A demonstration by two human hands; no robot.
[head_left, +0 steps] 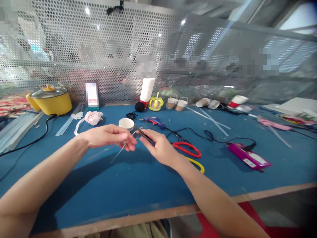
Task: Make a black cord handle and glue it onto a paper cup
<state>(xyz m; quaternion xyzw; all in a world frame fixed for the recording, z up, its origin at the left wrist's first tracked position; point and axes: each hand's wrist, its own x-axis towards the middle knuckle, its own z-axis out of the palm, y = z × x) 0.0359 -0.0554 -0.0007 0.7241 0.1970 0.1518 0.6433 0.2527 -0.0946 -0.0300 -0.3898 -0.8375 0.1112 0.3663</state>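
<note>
My left hand (110, 136) is bent at the wrist, its fingers curled round a thin, pale, wire-like strip (119, 153) whose lower end slants down to the left. Close by on the right, my right hand (160, 147) grips the dark blades (146, 135) of what look like scissors. A red handle loop (189, 150) and a yellow handle loop (199, 164) show beyond that hand; their join to the blades is hidden. The strip's upper end reaches toward the blade tips, though contact is unclear. Just behind the fingers sits a small white cup (126, 124).
A blue glue gun (153, 122) lies behind my hands, its cord trailing toward a purple power strip (249, 157). At the back stand a yellow pot (53, 101), stacked paper cups (147, 89) and small brown baskets (177, 103). A white fabric rose (92, 118) lies left.
</note>
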